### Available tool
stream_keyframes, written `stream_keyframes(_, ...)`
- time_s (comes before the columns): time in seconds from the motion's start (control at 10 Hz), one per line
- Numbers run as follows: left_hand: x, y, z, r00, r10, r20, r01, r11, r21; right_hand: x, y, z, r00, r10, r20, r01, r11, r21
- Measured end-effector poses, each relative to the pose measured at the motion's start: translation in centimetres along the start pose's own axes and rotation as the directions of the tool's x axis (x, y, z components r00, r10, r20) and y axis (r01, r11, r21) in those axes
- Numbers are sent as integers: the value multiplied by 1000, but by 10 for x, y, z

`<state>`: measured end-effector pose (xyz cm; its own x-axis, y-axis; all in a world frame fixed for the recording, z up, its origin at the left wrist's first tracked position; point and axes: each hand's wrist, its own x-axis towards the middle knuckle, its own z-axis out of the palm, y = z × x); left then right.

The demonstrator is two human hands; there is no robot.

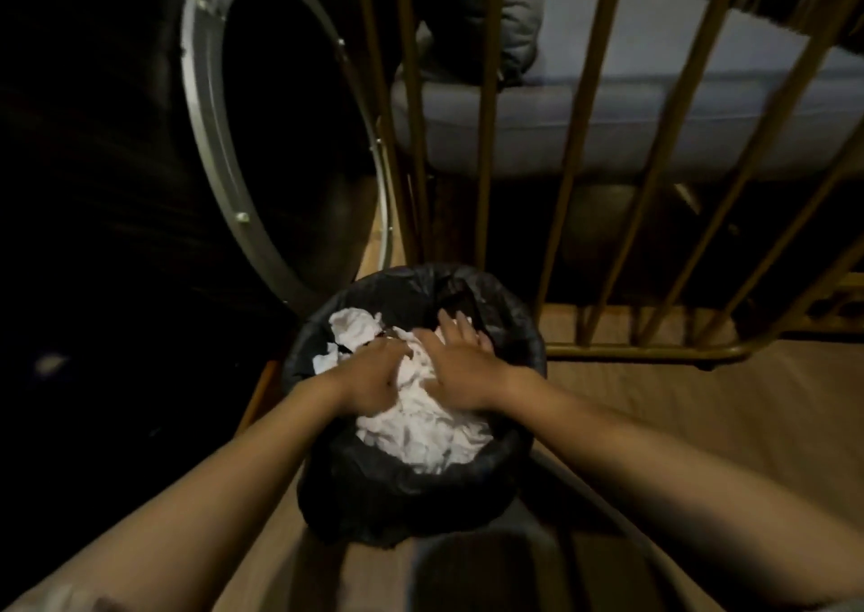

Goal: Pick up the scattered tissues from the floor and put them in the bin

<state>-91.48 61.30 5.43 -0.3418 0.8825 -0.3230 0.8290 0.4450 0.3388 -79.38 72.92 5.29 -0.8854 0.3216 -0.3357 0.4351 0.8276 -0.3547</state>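
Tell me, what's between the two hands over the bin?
In the head view, crumpled white tissues fill the gap between the left hand and right hand, heaped inside the black-lined bin.

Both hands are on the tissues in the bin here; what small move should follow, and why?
Probably lift both hands out. The left hand and right hand lie flat on the tissues, already inside the bin; no loose tissue shows on the visible floor.

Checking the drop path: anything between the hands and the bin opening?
Nothing visible. Both the left hand and right hand already press on the tissues inside the open, bag-lined bin; no lid.
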Motion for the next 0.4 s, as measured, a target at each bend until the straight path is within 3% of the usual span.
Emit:
stream_keyframes(0.1, -8, 2, -10, 979, -34, -200, -15, 971, -240, 6, 3, -9, 998, 48, 48, -47, 999, -28)
stream_keyframes(0.2, -27, 17, -28, 948, -183, -262, 104, 951, -291, -14, -7, -35, 998, 57, 33, -55, 998, -35)
stream_keyframes(0.3, -55, 39, -63, 937, -202, -283, 117, 950, -290, -47, -20, -83, 993, 112, 22, -112, 994, -7)
stream_keyframes(0.4, -86, 67, -108, 963, -176, -203, 123, 961, -249, -77, -31, -134, 982, 170, 86, -168, 985, -32)
